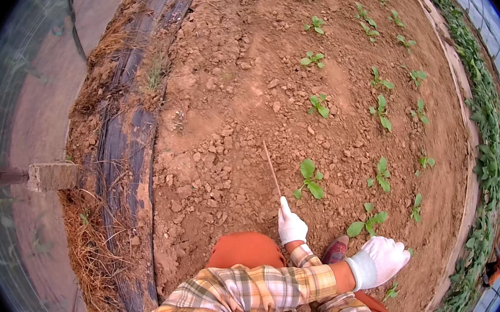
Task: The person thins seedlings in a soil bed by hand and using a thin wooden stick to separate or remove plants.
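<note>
My right hand (291,224), in a white knit glove, grips a thin stick (271,165) that points up and away over crumbly brown soil. Just right of the stick grows a leafy green seedling (311,180). My left arm, in a plaid sleeve, crosses over the right one. At its end my left hand (382,261), also in a white glove, has curled fingers beside another seedling (368,222); whether they hold anything is hidden. A bit of green shows by its fingertips.
More seedlings (382,112) stand in rows up the bed. Black plastic film (125,169) and dry grass edge the left side, with a block (53,175) beside them. Dense green plants (487,131) line the right. My orange-clad knee (246,250) and a shoe (335,250) are near my hands.
</note>
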A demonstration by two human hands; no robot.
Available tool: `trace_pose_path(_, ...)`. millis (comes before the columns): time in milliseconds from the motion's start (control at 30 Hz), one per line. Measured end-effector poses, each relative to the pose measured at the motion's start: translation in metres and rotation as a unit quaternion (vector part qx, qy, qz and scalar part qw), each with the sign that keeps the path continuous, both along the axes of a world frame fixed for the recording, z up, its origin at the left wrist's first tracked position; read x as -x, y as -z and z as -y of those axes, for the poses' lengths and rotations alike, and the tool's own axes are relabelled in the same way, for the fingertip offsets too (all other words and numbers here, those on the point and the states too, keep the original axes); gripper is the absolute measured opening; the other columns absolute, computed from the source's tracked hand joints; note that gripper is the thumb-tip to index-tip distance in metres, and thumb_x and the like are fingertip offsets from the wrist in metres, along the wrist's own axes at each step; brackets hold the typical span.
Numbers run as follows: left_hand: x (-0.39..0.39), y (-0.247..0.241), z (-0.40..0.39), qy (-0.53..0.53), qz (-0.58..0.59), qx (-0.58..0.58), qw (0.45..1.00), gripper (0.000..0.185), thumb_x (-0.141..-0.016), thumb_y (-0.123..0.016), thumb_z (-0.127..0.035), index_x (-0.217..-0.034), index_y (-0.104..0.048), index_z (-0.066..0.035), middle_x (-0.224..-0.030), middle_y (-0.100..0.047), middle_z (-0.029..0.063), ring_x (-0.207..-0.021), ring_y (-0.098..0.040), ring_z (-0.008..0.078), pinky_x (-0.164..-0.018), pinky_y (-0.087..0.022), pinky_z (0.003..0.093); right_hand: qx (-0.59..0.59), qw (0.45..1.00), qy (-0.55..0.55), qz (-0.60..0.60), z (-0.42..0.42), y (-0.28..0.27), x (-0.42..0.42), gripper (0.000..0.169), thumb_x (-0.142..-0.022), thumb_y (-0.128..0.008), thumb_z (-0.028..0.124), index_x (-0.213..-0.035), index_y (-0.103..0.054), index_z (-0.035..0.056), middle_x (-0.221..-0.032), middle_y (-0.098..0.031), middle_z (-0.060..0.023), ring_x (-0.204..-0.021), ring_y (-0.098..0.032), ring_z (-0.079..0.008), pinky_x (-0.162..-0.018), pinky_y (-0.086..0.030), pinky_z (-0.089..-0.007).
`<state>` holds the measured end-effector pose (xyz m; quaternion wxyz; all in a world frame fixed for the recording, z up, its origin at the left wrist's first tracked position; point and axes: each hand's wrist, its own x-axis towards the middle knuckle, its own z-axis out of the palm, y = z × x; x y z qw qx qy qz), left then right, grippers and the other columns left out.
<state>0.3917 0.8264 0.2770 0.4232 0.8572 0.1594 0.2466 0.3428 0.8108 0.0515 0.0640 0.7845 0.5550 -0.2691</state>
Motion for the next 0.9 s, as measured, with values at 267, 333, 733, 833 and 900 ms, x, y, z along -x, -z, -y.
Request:
trace_pose_path(267, 0.003, -0.004, -0.015, -0.046, 0.010, -0.004, 0.999, 0.008, -0.078, -0.055, -0.015, -0.077, -0.055, -0.008, -0.069, -0.053, 0.0066, -0.066, -0.060, 0.0248, -0.052, -0.048, 0.0376, -0.133, 0.990, -0.020, 0.039, -0.147, -0.007, 0.005, 0.051, -0.095, -0.045, 0.029, -0.143, -0.029, 0.0303, -0.076, -0.061, -0.0123, -0.064, -0.063, -0.0299, -0.056, -0.051, -0.0430)
trace_pose_path(333, 0.004, -0.005, -0.018, -0.056, 0.015, 0.001, 0.998, 0.007, -0.078, -0.055, -0.015, -0.078, -0.055, -0.008, -0.070, -0.053, 0.0068, -0.066, -0.060, 0.0250, -0.053, -0.048, 0.0375, -0.079, 0.997, -0.018, 0.002, -0.153, -0.004, 0.011, 0.052, -0.095, -0.043, 0.025, -0.144, -0.027, 0.0288, -0.080, -0.064, -0.0150, -0.069, -0.064, -0.0318, -0.060, -0.051, -0.0440)
trace_pose_path(733, 0.006, 0.000, -0.017, -0.031, 0.003, 0.005, 1.000, 0.008, -0.078, -0.055, -0.015, -0.077, -0.055, -0.007, -0.070, -0.054, 0.0072, -0.066, -0.061, 0.0247, -0.054, -0.048, 0.0374, 0.035, 0.998, -0.007, -0.049, -0.037, 0.014, 0.007, 0.051, -0.095, -0.042, 0.029, -0.143, -0.028, 0.0329, -0.074, -0.065, -0.0168, -0.063, -0.064, -0.0351, -0.057, -0.049, -0.0463)
trace_pose_path(833, 0.003, -0.002, -0.015, -0.042, 0.008, 0.008, 0.999, 0.008, -0.078, -0.055, -0.015, -0.077, -0.055, -0.007, -0.070, -0.054, 0.0071, -0.066, -0.061, 0.0245, -0.053, -0.049, 0.0374, -0.008, 1.000, -0.020, 0.000, -0.049, 0.014, 0.004, 0.050, -0.095, -0.043, 0.030, -0.142, -0.029, 0.0334, -0.072, -0.064, -0.0149, -0.061, -0.063, -0.0338, -0.054, -0.050, -0.0448)
trace_pose_path(900, 0.005, -0.002, -0.015, -0.052, 0.013, 0.008, 0.999, 0.008, -0.078, -0.055, -0.015, -0.077, -0.055, -0.007, -0.070, -0.054, 0.0069, -0.065, -0.061, 0.0244, -0.053, -0.049, 0.0374, -0.069, 0.996, -0.030, 0.050, -0.063, 0.012, 0.007, 0.051, -0.094, -0.046, 0.030, -0.142, -0.030, 0.0346, -0.066, -0.060, -0.0112, -0.055, -0.062, -0.0296, -0.049, -0.049, -0.0418)
